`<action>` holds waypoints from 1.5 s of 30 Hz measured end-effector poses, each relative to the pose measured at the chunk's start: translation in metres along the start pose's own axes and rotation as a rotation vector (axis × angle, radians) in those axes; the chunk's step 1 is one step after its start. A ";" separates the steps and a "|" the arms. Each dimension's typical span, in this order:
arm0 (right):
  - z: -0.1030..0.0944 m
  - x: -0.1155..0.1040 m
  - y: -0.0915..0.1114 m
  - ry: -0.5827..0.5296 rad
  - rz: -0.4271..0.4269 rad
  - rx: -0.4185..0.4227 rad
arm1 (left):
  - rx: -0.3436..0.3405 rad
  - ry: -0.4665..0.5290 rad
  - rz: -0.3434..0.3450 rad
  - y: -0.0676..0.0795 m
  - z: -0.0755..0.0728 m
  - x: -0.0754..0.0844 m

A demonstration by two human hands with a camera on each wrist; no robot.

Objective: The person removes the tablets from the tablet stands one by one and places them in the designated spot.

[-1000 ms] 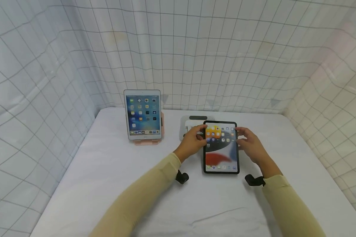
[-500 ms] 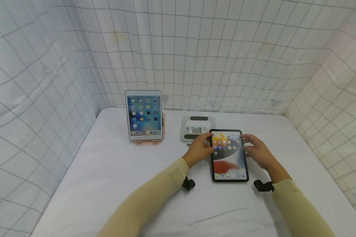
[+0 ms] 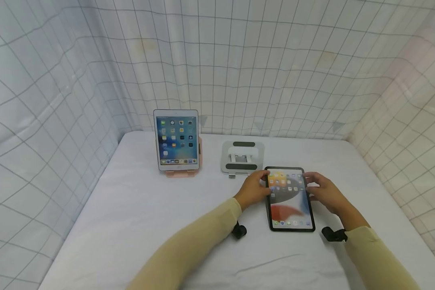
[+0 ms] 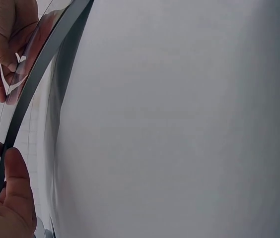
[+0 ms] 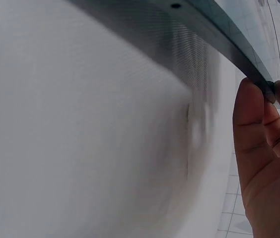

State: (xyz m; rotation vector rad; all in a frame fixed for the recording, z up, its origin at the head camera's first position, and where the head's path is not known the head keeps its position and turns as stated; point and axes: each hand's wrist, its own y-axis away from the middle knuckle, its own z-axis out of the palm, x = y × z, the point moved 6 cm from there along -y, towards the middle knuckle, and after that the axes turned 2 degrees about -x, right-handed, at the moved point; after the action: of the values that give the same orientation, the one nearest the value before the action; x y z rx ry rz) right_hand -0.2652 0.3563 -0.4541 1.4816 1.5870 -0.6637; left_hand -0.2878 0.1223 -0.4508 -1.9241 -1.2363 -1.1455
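Observation:
A black-rimmed tablet, its screen lit with app icons, is gripped between both hands right of centre in the head view. My left hand pinches its left edge near the upper corner, and my right hand pinches the opposite edge. In the left wrist view the fingers clasp the thin side of the tablet. The right wrist view has the right thumb and fingers on the tablet's edge. Its lower end is close to the white cloth; whether it touches cannot be told.
Behind the tablet, a grey folding tablet stand with dark pads lies on the white-covered table. At the back left a white tablet leans upright on a pink stand. Grid-patterned curtains enclose the back and sides.
Both hands have drawn the black-rimmed tablet toward me and to the right, away from the grey stand, which is now uncovered. The white tablet stays where it was.

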 end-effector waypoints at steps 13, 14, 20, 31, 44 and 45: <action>0.005 0.006 0.008 -0.004 0.038 -0.053 | -0.040 -0.120 -0.068 0.007 0.010 -0.001; 0.006 0.006 0.008 0.000 0.038 -0.059 | -0.043 -0.130 -0.072 0.007 0.010 -0.001; 0.011 0.004 0.009 0.052 0.049 -0.075 | -0.063 -0.173 -0.098 0.008 0.011 -0.001; 0.013 -0.003 0.007 0.149 0.056 -0.092 | -0.113 -0.288 -0.094 0.009 0.012 0.003; 0.016 -0.008 0.006 0.395 0.049 -0.052 | -0.080 -0.366 -0.069 0.009 0.013 0.009; 0.016 -0.008 0.006 0.404 0.042 -0.052 | -0.076 -0.376 -0.060 0.009 0.013 0.010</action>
State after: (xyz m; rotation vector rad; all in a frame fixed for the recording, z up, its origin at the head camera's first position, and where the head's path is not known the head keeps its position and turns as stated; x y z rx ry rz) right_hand -0.2566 0.3394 -0.4542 1.6788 1.8504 -0.3059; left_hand -0.2727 0.1332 -0.4485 -2.2448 -1.4696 -0.8942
